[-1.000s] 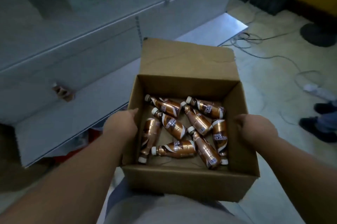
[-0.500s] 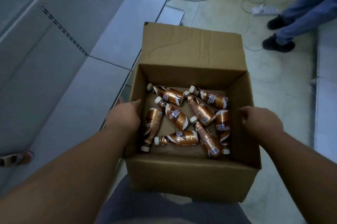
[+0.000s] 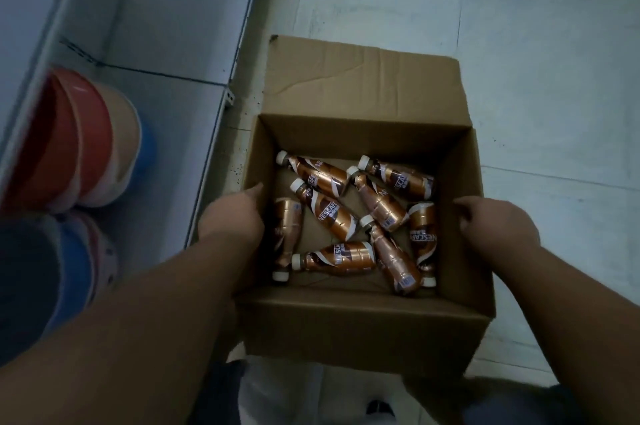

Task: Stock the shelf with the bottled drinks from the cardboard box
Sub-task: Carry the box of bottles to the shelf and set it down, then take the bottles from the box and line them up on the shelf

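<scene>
An open cardboard box (image 3: 367,327) sits in the middle of the view, held between two bare hands above a pale tiled floor (image 3: 519,43). The left hand (image 3: 232,216) grips the left wall of the box, its fingers curled over the top edge and hidden inside, so they are closed on the cardboard. The right hand (image 3: 498,227) grips the right wall in the same way, fingers wrapped over the rim and closed on it. Both forearms reach in from the near edge of the view.

The far flap (image 3: 363,78) of the box stands open and leans away, creased across its face. Inside, on the bottom of the box, lie eight small bottled drinks (image 3: 332,216) with copper-brown wrappers and white caps. They lie on their sides at mixed angles, some touching or overlapping one another. One bottle (image 3: 287,237) lies along the left wall just beside the left hand, and another (image 3: 424,237) lies along the right wall near the right hand.

To the left of the box runs a white shelf (image 3: 166,26) with a low front edge, close to the box's left side. On the far left of the view, on the shelf, lies a stack of round bowls (image 3: 86,144) in red, tan and blue, tipped on their sides; a second blue stack (image 3: 72,268) is nearer, dim and blurred.
</scene>
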